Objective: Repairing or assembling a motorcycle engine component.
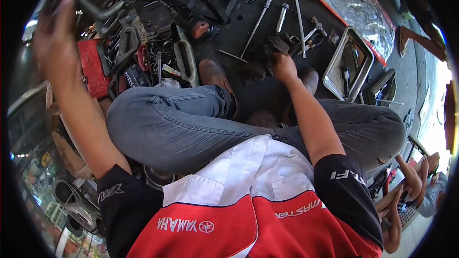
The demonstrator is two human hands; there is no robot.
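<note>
Head view: the right hand point(286, 69) is positioned between the boots point(213, 74), fingers curled at a dark part point(276, 44). Whether they pinch it cannot be determined. The part lies directly beyond this hand, the nearer one; its long axis and pointing direction are indistinct. The left hand point(58, 52), blurred at far left, is beside a bent metal bar point(99, 12); its grip and contact cannot be determined. The bar slopes down rightward, its end turning up to the right.
</note>
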